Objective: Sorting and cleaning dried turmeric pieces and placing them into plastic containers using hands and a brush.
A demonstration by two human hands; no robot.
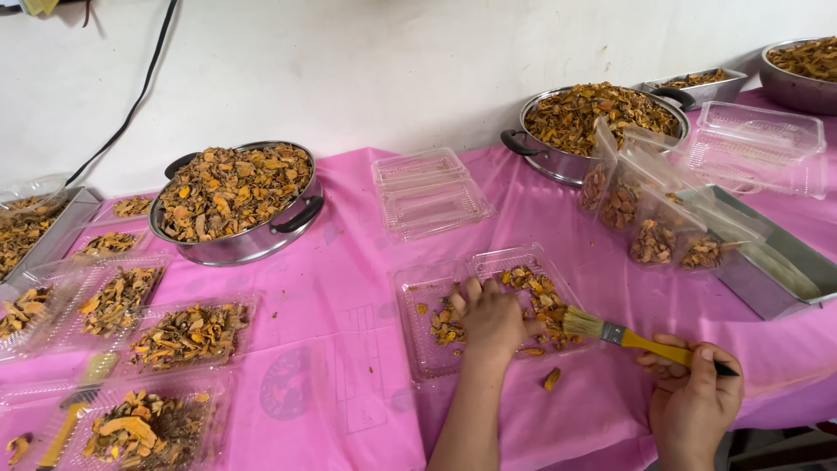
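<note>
Right hand, nearest the camera at about five o'clock: fingers closed around the yellow handle of a paintbrush, bristles pointing to nine o'clock and touching the dried orange-brown slices at the right edge of an open clear clamshell tray. Left hand, at six o'clock: laid palm-down in that tray, fingers spread and pressing on the dried slices, gripping nothing. The tray lies open on the pink tablecloth, slices gathered mostly in its right half, the left half nearly bare; one stray piece lies on the cloth just below it. Step in hand, by judgement: sweeping and gathering slices inside the tray with the brush while the palm steadies the heap. The next move seems to call for a short brush stroke towards nine o'clock, light enough not to flick pieces over the rim. At twelve o'clock, empty clear trays; at ten o'clock, a steel pot heaped with slices; at eight o'clock, filled trays; at two o'clock, a second pot and filled clear bags.
</note>
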